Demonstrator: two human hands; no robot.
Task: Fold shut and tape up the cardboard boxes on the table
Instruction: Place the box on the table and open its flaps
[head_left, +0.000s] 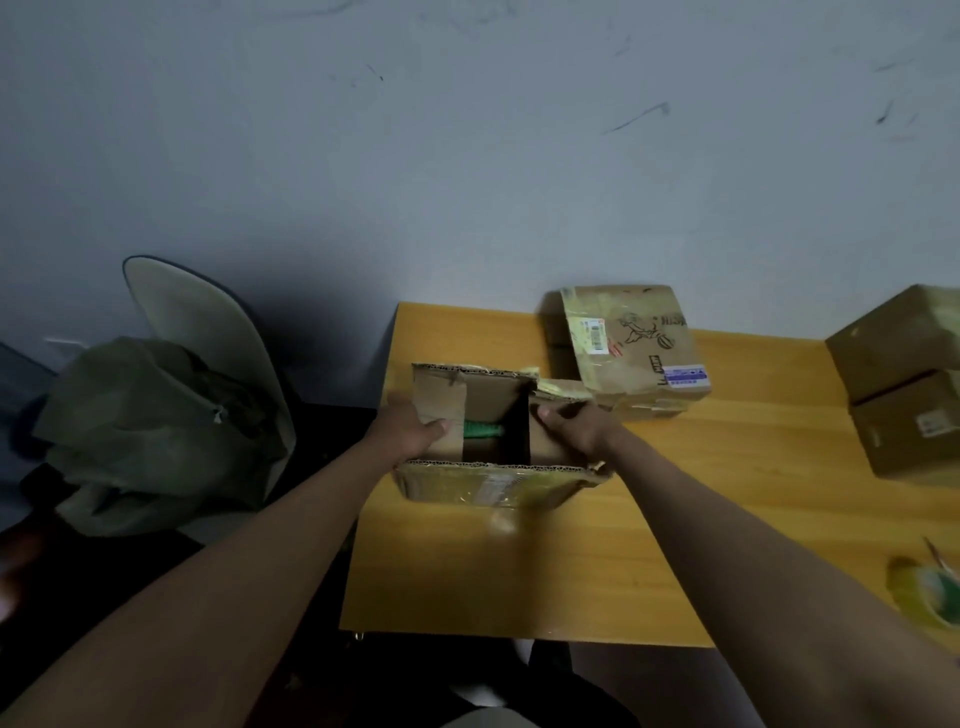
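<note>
I see an open cardboard box (498, 452) at the near-left part of a yellow wooden table (649, 545), its left side overhanging the table's left edge. My left hand (410, 431) grips the box's left side flap (439, 402), thumb on top, folding it inward over the opening; my right hand (576, 426) does the same w/ the right side flap (553, 436), fingers curled over its edge. The far flap (475, 370) stands up and the near flap (493, 480) hangs toward me, showing glossy old tape. Between the two side flaps a dark gap stays open, w/ something green (483, 430) inside; can't tell what it is. Just behind the box to the right sits a second, closed cardboard box (628, 348) w/ shipping labels and a printed drawing. Well to the right of the open box, at the frame edge, two more cardboard boxes (904, 384) are stacked. Near-right of it, a blurred yellow-green item (924, 592) lies on the table; can't tell what. Left of the box, off the table, a pale chair (171, 306) holds an olive-green garment (150, 431). Behind everything, a scuffed grey wall (467, 156).
</note>
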